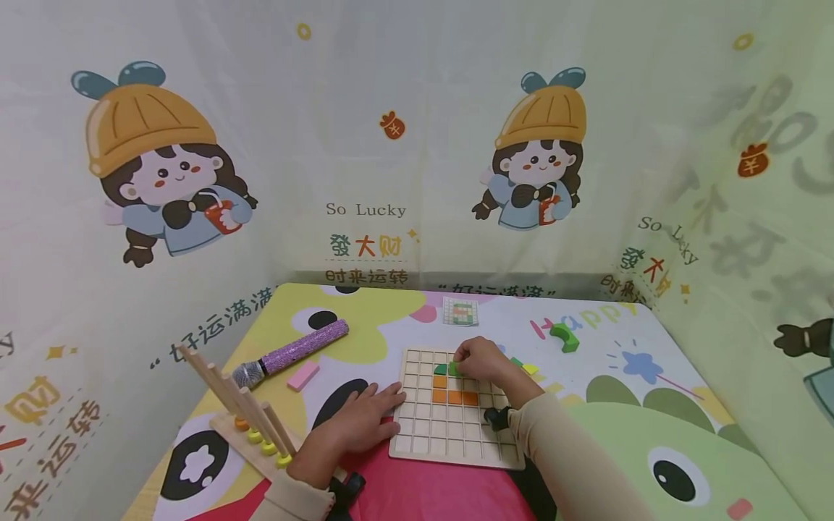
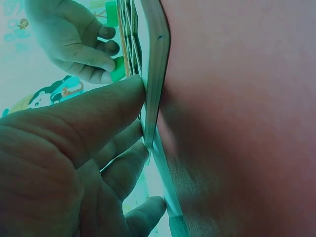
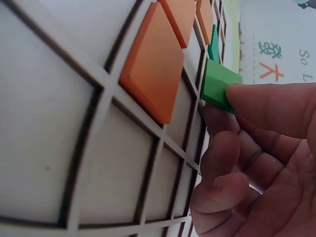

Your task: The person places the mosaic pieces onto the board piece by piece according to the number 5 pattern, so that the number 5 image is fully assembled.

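A wooden grid board (image 1: 449, 440) lies in front of me, with several orange tiles (image 1: 455, 396) and a dark green tile (image 1: 440, 370) set in its upper cells. My right hand (image 1: 485, 359) pinches a light green square tile (image 3: 217, 84) between thumb and fingers over an upper cell. In the right wrist view this tile is tilted at the grid, beside the dark green one. My left hand (image 1: 361, 423) rests at the board's left edge, fingers extended. The left wrist view shows its thumb and fingertips touching the board's side.
Left of the board are a wooden peg stand (image 1: 250, 445) with yellow and orange pieces, a purple glitter microphone (image 1: 302, 347) and a pink block (image 1: 303, 376). A patterned card (image 1: 460, 312) lies behind, a green arch block (image 1: 565, 338) at back right, a yellow tile (image 1: 531, 369) beyond my right wrist.
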### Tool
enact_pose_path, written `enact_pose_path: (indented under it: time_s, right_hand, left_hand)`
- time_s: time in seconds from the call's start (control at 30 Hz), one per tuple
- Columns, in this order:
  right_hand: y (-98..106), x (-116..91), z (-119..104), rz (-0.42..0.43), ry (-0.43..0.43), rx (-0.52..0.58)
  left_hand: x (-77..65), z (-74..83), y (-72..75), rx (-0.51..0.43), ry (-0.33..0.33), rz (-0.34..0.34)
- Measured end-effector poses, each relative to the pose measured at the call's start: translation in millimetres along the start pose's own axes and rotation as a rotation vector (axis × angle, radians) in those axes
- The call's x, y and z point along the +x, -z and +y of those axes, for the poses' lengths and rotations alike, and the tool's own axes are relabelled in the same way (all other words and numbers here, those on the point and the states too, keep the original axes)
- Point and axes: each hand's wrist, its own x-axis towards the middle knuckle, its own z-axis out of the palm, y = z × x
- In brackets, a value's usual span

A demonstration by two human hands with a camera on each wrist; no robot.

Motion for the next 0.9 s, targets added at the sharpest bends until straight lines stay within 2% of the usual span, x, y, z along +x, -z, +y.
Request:
enact_pose_path:
  time_s: [0.2, 0.57, 0.7, 0.9]
  right_hand:
    - [-2, 1, 0, 0.007, -0.003, 0.009]
    - [-9, 4, -5, 0.028, -0.057, -0.082]
    - [-5, -1, -3, 0.038, -0.047, -0.087]
    - [9, -19, 11, 0.065, -0.015, -0.012]
  left_hand:
    - [-1.2, 2.5, 1.7, -0.002, 0.009, 0.002]
    - [1.2, -0.5, -0.3, 0.012, -0.009, 0.006]
    - [1.6, -1.5, -1.7, 0.016, -0.008, 0.002]
    - [-0.4, -0.1, -1.1, 0.018, -0.001, 0.004]
